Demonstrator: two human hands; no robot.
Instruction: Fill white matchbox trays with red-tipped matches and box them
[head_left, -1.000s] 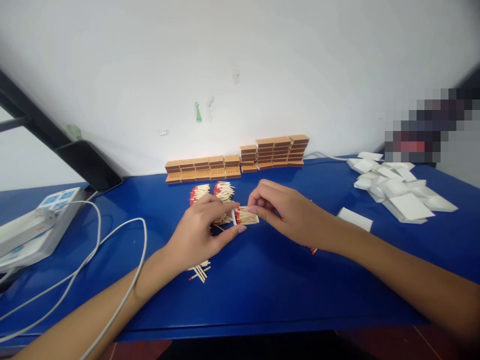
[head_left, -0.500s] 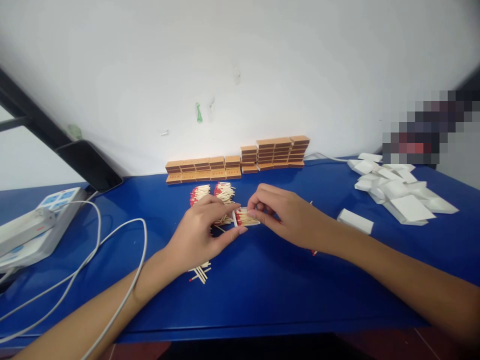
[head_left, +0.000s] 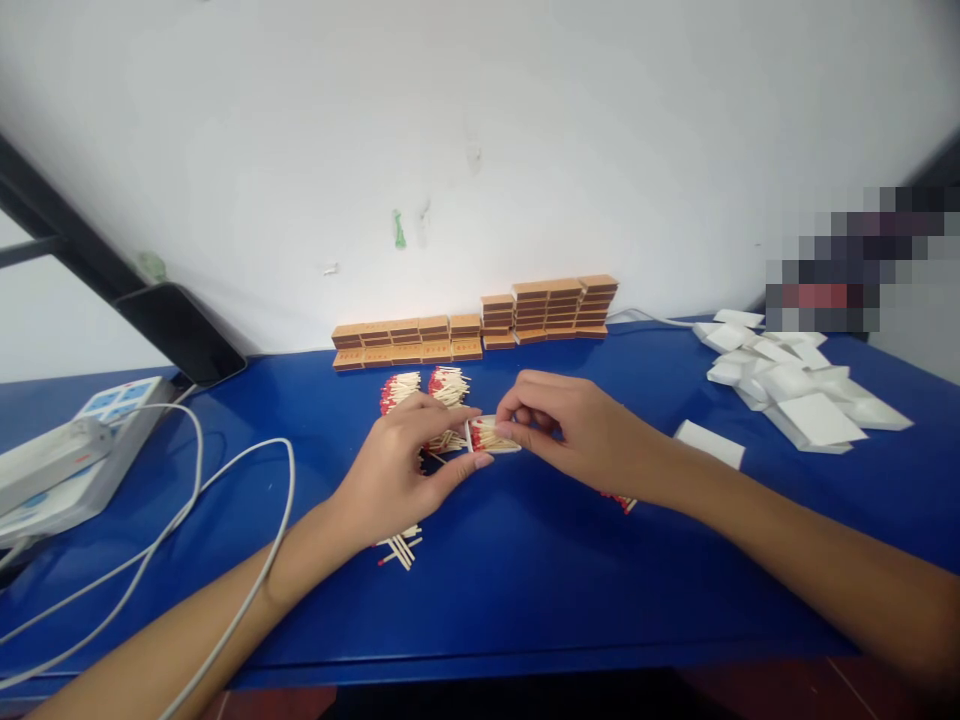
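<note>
A small white matchbox tray (head_left: 470, 436) lies on the blue table, holding red-tipped matches (head_left: 489, 437). My left hand (head_left: 409, 460) grips the tray's left end between thumb and index finger. From the right, my right hand (head_left: 559, 420) has its thumb and fingers pinched together at the matches inside; whether a match is between the fingertips cannot be made out. Beyond my left hand lie piles of loose matches (head_left: 450, 388), partly hidden by it. A few more matches (head_left: 401, 550) lie in front of its wrist, and others (head_left: 621, 501) show beside my right forearm.
Stacked orange-brown matchboxes (head_left: 547, 308) line the wall. White folded card pieces (head_left: 795, 380) are heaped at the right, with a single white piece (head_left: 709, 444) nearer. A power strip (head_left: 90, 450), white cable (head_left: 289, 480) and black phone-like slab (head_left: 184, 330) occupy the left.
Both hands stay almost where they were at the tray. My right hand has shifted very slightly, and more of the matches by the right forearm now show. The view has tilted a little.
</note>
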